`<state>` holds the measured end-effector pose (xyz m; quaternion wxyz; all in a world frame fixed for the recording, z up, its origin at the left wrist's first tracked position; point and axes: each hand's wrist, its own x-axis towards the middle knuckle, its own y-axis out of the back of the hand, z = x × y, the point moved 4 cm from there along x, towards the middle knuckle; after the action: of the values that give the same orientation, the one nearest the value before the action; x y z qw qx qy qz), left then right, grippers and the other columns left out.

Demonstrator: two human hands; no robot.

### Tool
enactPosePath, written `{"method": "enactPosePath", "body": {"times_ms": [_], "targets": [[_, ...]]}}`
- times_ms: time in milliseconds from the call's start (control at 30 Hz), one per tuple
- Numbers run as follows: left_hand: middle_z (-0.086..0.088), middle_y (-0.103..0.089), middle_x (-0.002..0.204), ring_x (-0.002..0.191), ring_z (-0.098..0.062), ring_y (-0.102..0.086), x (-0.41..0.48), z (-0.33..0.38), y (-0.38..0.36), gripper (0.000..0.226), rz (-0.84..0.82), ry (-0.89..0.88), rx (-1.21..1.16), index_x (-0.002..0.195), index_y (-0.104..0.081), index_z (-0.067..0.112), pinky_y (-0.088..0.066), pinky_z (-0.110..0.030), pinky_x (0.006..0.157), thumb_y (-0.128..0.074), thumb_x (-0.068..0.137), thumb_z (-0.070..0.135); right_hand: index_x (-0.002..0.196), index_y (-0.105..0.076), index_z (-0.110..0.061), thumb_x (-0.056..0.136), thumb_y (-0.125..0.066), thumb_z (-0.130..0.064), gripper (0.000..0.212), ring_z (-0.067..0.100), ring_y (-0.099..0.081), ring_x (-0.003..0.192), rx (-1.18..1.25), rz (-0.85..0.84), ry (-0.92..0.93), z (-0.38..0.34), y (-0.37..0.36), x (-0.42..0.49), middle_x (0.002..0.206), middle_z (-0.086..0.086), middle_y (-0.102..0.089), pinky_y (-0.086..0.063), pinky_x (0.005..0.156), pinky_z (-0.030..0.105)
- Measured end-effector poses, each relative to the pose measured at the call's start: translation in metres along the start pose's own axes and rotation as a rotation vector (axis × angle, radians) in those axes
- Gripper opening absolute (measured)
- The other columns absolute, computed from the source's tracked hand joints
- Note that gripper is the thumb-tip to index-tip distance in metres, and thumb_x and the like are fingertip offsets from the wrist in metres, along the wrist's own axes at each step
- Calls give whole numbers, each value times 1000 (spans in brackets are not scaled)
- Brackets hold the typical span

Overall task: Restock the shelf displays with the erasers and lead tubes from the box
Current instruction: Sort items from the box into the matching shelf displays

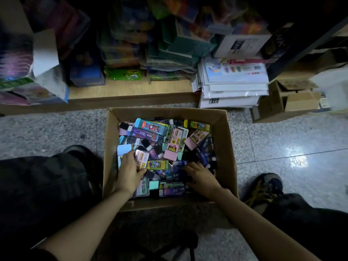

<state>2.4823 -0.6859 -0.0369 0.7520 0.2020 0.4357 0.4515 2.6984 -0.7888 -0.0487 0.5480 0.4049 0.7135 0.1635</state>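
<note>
An open cardboard box (pixel 224 147) sits on the floor between my knees, filled with several packaged erasers and lead tubes in pink, purple, teal and black. My left hand (pixel 130 170) is inside at the near left, its fingers and thumb curled round a pink labelled eraser (pixel 141 160). Beside that lies a yellow-green pack (pixel 157 164). My right hand (pixel 201 178) reaches into the near right of the box, fingers curled down among dark purple tubes (pixel 178 166); whether it holds one is hidden.
A low wooden shelf (pixel 131 91) runs along the far side, stacked with coloured packs and a pile of white paper packs (pixel 233 89). A smaller open carton (pixel 288 100) stands at the right. My shoes (pixel 263 189) flank the box on the speckled floor.
</note>
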Motion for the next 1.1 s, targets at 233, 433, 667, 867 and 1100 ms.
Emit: {"method": "enactPosePath", "body": {"times_ms": [233,433,667,867,1100], "targets": [[-15,-49,129,122,-29,-45,8,-5,-2,71,-50,-10,42,134,-40,4,-36,-37,102,-77,74,11,145,-18,-19,78,-72,-37,88,37,-18,136,-13,-77,-77,-6,-14,12,147,9,-22,-30,109,51],[-13,-47,129,123,-28,-42,5,0,-1,69,-40,-101,169,136,-38,8,-34,-37,103,-73,78,17,143,-23,-15,74,-71,-50,91,32,-24,135,-67,-50,-92,-6,-18,21,147,10,-29,-17,114,46],[-14,-47,119,114,-28,-48,4,4,-1,47,-91,-105,66,128,-45,3,-37,-31,93,-64,86,9,127,-42,-15,77,-73,-36,63,31,-28,132,28,-69,-15,-13,-21,14,142,9,-26,-35,108,47],[-17,-52,127,118,-30,-49,3,2,-2,48,-128,-15,-67,130,-47,0,-38,-31,95,-64,86,7,125,-43,-16,81,-70,-27,53,30,-49,114,109,-102,47,-20,-25,11,133,7,-35,-47,89,39],[-9,-61,113,106,-27,-56,2,-8,-1,40,-182,118,-267,122,-54,-3,-40,-27,84,-66,85,9,113,-48,-14,79,-72,-22,42,27,-42,118,145,-109,-7,-25,-23,17,127,10,-49,-39,91,35]]}}
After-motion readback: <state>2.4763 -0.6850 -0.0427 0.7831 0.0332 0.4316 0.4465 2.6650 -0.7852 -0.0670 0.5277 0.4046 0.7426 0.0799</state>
